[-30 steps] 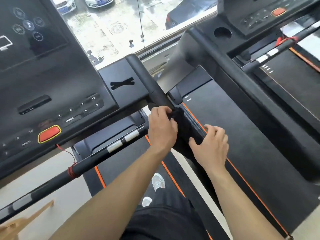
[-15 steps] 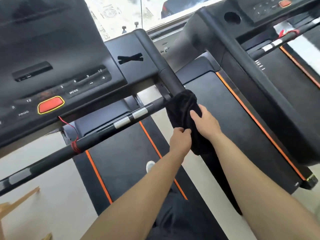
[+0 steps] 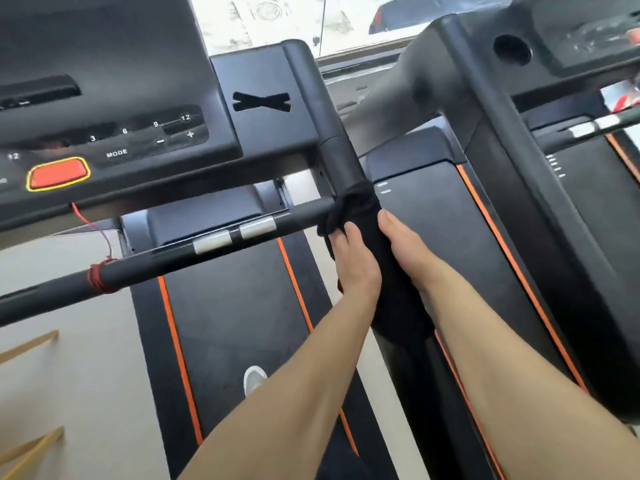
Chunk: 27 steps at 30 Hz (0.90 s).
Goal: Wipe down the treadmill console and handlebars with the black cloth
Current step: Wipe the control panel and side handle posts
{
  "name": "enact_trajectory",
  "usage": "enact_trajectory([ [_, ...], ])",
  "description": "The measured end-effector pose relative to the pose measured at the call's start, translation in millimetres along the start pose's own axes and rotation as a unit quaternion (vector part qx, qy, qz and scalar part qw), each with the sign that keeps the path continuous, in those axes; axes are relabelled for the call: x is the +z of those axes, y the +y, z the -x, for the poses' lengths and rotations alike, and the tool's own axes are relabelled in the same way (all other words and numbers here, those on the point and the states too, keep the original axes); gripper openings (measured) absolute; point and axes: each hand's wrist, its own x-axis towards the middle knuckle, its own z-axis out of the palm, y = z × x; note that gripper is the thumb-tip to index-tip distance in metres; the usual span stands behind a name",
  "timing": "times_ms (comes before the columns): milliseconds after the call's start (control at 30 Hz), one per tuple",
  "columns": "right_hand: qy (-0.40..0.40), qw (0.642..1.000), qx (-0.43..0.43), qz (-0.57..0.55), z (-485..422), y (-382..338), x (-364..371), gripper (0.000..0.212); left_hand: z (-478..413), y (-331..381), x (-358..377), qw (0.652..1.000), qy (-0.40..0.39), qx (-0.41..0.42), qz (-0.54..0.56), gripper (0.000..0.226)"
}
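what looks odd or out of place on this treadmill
Two crossed black strips, seemingly tape, sit on the panel right of the console, like a patch. A red cord is wound round the crossbar, its end running up under the console. Nothing spilled.

Soft matt black cloth (image 3: 363, 209), matt plastic console (image 3: 138, 143), shiny metal sensor plates (image 3: 235, 233) on handlebar (image 3: 156, 268)

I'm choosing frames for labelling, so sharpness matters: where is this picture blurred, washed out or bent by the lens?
Head view: the window is washed out; the neighbouring console at top right is smeared by motion blur; the MODE label reads clearly; the crossbar looks straight, little bent; the black cloth shows almost no folds against the dark handlebar.
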Motion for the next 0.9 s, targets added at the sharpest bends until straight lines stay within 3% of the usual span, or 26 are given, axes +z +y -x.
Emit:
enact_trajectory([
  [167, -0.091, 0.989, 0.030, -0.115, -10, 8, -8, 0.021, -8, -11, -3, 0.997, -0.015, -0.008, 0.074, 0.046],
  [300, -0.088, 0.990, 0.043, -0.098, 2, 25, -15, 0.047, 4, -30, -5, 0.997, -0.020, -0.041, 0.067, 0.068],
  [367, -0.088, 0.991, 0.040, -0.088, 19, 38, -19, 0.048, 20, -46, -3, 0.996, -0.021, -0.044, 0.072, 0.063],
  [500, -0.047, 0.998, -0.002, -0.051, 53, 71, -21, 0.033, 64, -80, -4, 0.995, -0.003, -0.049, 0.082, 0.087],
  [600, -0.023, 1.000, -0.019, 0.008, 60, 80, -18, 0.052, 76, -78, -2, 0.995, 0.006, -0.049, 0.086, 0.081],
  [700, -0.001, 0.998, -0.031, 0.057, 34, 56, -11, 0.051, 41, -51, 0, 0.996, 0.016, -0.033, 0.077, 0.068],
  [767, 0.002, 0.997, -0.035, 0.072, 8, 29, -5, 0.059, -1, -34, 0, 0.997, 0.012, -0.017, 0.076, 0.079],
  [833, -0.021, 0.999, -0.036, 0.033, -15, 10, -2, 0.066, -40, -28, 0, 0.997, -0.003, -0.030, 0.076, 0.083],
  [900, -0.042, 0.999, -0.022, -0.024, -28, 8, -3, 0.056, -58, -35, -1, 0.997, -0.016, -0.041, 0.062, 0.080],
])
